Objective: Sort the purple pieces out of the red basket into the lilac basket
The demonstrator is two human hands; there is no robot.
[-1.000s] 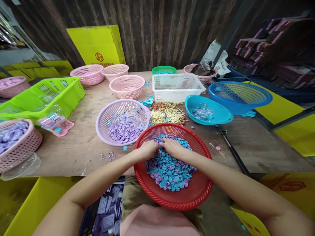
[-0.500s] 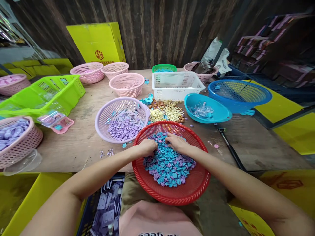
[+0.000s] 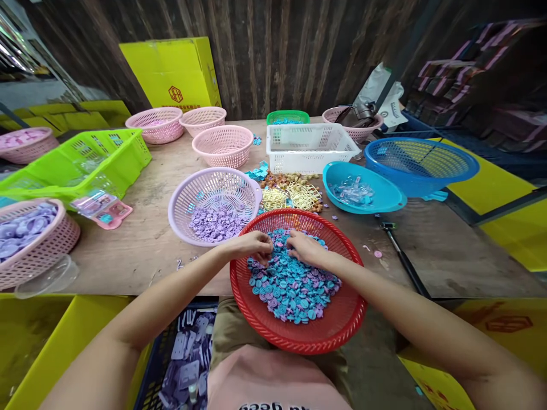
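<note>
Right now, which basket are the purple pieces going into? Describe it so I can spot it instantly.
Start from the wooden table and find the big red basket at its near edge, where both hands work. Just beyond and left of it sits the lilac basket. It is the only pale purple round basket and holds purple discs only; the others nearby are pink.

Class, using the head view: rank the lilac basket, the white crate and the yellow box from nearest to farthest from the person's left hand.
Measured from the left hand, which rests in the red basket:
1. Lilac basket: just beyond the hand, slightly to its left.
2. White crate: farther back, to the right of centre.
3. Yellow box: at the back wall, to the left.
</note>
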